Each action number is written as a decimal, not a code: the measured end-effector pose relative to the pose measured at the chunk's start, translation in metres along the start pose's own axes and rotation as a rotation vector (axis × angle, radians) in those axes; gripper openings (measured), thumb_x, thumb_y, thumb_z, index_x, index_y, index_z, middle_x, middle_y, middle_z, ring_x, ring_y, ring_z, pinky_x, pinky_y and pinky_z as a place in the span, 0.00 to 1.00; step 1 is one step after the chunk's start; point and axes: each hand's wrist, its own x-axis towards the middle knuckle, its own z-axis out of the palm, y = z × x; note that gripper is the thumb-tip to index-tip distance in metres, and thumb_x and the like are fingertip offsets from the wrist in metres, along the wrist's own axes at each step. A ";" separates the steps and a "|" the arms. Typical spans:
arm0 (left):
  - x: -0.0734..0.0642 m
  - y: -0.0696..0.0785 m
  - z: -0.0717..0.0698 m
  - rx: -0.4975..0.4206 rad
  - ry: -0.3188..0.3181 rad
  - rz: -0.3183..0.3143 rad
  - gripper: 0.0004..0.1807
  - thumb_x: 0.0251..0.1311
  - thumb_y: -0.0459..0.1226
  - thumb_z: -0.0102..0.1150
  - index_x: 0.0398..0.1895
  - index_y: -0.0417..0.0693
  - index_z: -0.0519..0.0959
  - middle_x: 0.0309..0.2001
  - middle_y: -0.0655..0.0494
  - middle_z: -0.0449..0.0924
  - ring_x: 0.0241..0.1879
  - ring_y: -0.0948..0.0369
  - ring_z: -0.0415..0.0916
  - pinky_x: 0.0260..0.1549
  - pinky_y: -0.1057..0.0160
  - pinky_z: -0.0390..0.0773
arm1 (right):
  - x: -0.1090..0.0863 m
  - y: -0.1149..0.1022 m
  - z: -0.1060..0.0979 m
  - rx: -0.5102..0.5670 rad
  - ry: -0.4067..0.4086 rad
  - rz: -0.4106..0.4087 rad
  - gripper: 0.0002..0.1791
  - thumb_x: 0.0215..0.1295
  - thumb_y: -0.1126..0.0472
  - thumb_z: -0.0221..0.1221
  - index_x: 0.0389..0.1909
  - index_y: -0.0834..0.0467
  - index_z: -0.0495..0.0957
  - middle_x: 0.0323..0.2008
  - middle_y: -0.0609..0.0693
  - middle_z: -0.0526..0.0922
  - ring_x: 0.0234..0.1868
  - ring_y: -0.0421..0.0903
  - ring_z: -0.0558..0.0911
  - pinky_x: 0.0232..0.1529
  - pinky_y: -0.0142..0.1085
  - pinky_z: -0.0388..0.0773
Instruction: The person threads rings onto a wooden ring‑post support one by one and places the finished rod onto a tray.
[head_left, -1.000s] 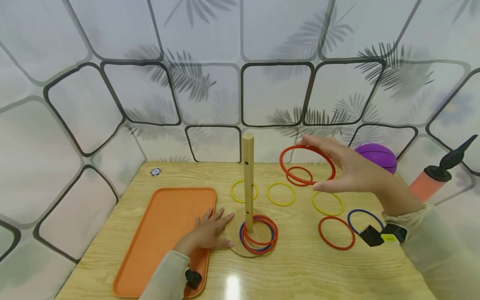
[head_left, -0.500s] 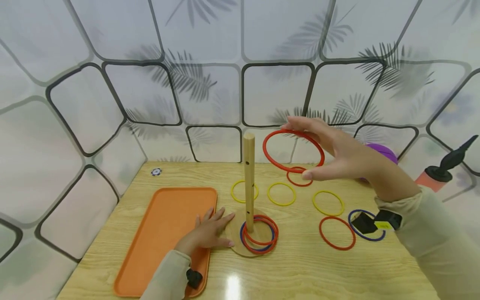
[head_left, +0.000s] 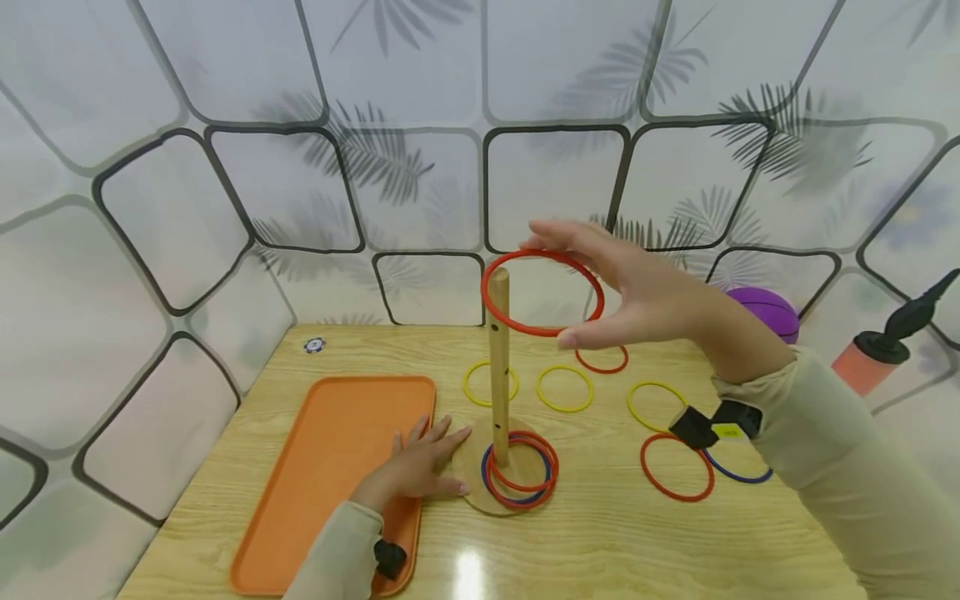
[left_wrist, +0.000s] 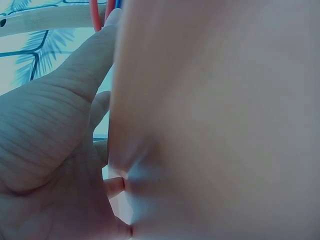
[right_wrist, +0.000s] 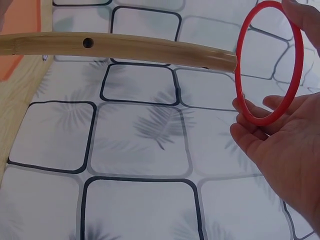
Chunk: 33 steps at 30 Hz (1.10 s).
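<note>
My right hand [head_left: 637, 283] holds a red ring [head_left: 540, 332] between the thumb and fingers, near the top of an upright wooden peg [head_left: 500, 383]. In the right wrist view, the ring [right_wrist: 300, 55] stands at the tip of the peg [right_wrist: 150, 48]; whether it encircles the tip is hard to tell. My left hand [head_left: 411, 468] lies with spread fingers, its tips touching the round wooden base [head_left: 468, 454]. Around the peg's foot lie red rings [head_left: 556, 467] and a blue ring [head_left: 483, 473]. In the left wrist view, a large blurred surface [left_wrist: 215, 120] hides much beside the hand [left_wrist: 50, 135].
An orange tray [head_left: 337, 442] lies under the left forearm. Yellow rings [head_left: 565, 410], red rings [head_left: 677, 499] and a partly hidden blue ring [head_left: 738, 478] lie on the table [head_left: 585, 542]. A purple ball [head_left: 768, 312], an orange pump [head_left: 862, 364] and a chip [head_left: 314, 345] stand farther off.
My right hand has carried the red ring left and upward, from above the table on the right to the peg's top. My left hand has stayed in place.
</note>
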 end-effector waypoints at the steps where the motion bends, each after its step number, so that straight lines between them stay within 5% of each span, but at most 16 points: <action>1: 0.000 0.000 0.000 -0.002 -0.001 -0.001 0.45 0.52 0.58 0.63 0.73 0.60 0.58 0.73 0.42 0.48 0.70 0.35 0.34 0.56 0.25 0.34 | 0.001 0.001 0.001 -0.004 -0.002 0.007 0.52 0.45 0.70 0.71 0.70 0.69 0.53 0.62 0.61 0.67 0.64 0.50 0.65 0.63 0.34 0.61; 4: 0.000 0.001 0.000 -0.009 -0.003 -0.003 0.45 0.52 0.58 0.63 0.73 0.60 0.58 0.73 0.42 0.48 0.70 0.35 0.34 0.56 0.25 0.34 | 0.003 0.003 0.005 -0.048 -0.014 0.041 0.52 0.47 0.65 0.72 0.71 0.67 0.53 0.63 0.59 0.68 0.64 0.50 0.65 0.67 0.40 0.54; 9: 0.000 0.002 0.001 -0.009 -0.002 0.000 0.45 0.52 0.58 0.63 0.73 0.59 0.58 0.73 0.41 0.48 0.70 0.35 0.34 0.56 0.25 0.34 | 0.003 0.006 0.010 -0.084 -0.040 0.083 0.52 0.50 0.57 0.72 0.72 0.64 0.52 0.63 0.56 0.69 0.64 0.49 0.64 0.64 0.49 0.57; 33: 0.002 -0.002 0.002 -0.013 -0.007 -0.015 0.46 0.51 0.59 0.63 0.73 0.61 0.57 0.74 0.44 0.47 0.71 0.36 0.33 0.56 0.26 0.33 | -0.022 0.028 0.055 0.024 -0.110 0.221 0.61 0.42 0.53 0.76 0.74 0.59 0.48 0.65 0.52 0.67 0.62 0.49 0.62 0.60 0.52 0.60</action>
